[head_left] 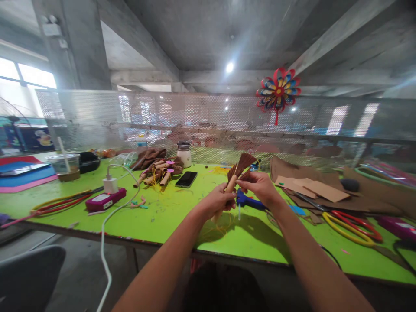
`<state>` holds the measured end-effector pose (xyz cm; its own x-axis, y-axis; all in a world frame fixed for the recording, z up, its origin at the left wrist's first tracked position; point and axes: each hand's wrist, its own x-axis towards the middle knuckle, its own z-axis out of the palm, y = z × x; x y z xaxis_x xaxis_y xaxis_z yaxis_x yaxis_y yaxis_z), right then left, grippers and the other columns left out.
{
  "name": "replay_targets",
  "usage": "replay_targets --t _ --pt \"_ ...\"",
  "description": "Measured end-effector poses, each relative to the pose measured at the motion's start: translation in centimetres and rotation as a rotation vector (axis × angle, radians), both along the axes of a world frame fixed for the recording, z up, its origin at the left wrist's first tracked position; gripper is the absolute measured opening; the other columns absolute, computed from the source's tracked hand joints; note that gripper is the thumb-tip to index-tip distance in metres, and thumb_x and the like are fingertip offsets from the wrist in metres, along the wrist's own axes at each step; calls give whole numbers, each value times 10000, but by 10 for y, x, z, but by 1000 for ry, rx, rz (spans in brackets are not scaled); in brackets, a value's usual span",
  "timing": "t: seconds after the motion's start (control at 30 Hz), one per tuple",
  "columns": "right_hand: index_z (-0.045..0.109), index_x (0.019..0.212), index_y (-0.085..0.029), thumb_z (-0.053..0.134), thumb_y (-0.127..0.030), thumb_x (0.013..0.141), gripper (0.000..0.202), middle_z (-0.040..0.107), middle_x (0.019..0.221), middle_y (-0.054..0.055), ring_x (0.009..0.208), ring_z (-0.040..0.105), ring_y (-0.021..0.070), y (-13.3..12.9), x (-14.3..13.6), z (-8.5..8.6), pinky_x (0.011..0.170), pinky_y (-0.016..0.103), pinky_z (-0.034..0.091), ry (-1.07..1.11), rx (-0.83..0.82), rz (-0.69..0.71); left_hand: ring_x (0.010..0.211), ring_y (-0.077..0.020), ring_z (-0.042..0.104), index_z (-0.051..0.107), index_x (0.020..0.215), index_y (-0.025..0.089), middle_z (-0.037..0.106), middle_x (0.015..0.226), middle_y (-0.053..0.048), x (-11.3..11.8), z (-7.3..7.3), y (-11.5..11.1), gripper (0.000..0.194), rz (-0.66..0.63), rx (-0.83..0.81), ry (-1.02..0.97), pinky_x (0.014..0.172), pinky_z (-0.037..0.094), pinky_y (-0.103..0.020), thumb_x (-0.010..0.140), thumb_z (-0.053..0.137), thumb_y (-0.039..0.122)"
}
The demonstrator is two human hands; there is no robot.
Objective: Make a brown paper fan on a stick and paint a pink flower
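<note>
We've got both hands up over the near edge of the green desk [156, 216]. Our left hand [218, 201] has its grip clamped around the tan stem of a little brown paper tree [238, 169], and our right hand [260, 187] pinches the brown fringe near the top. A blue glue gun [248, 201] lies on the desk just behind them. Far left corner: a clear plastic cup [64, 164] with a straw, contents hard to make out. A white jar [184, 154] stands at the far edge, lid on.
</note>
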<state>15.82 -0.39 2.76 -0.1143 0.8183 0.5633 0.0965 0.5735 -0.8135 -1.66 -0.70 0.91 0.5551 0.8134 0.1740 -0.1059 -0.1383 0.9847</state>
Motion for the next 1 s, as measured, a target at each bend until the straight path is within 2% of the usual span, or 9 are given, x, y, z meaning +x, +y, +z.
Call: replay_targets --t 0.53,0.83,1.0 --pt "694 664 -160 785 -407 640 264 623 578 27 505 507 129 2 -2 -4 501 286 415 -50 62 -60 445 -75 482 498 933 152 573 568 14 0 1 -1 229 -15 -4 26 452 318 -188 773 617 265" --pt "685 689 -158 784 -451 627 315 648 597 33 504 520 122 2 -9 -7 505 272 437 -10 98 -106 426 -68 475 422 1078 168 575 587 28 0 3 -4 352 -12 -8 -3 439 333 -173 809 602 307" --pt "673 689 -147 780 -476 616 354 632 579 27 486 501 113 0 -11 -5 490 262 422 2 79 -123 461 -74 517 410 1104 181 580 675 20 2 6 -5 290 46 38 50 437 355 -175 863 516 303"
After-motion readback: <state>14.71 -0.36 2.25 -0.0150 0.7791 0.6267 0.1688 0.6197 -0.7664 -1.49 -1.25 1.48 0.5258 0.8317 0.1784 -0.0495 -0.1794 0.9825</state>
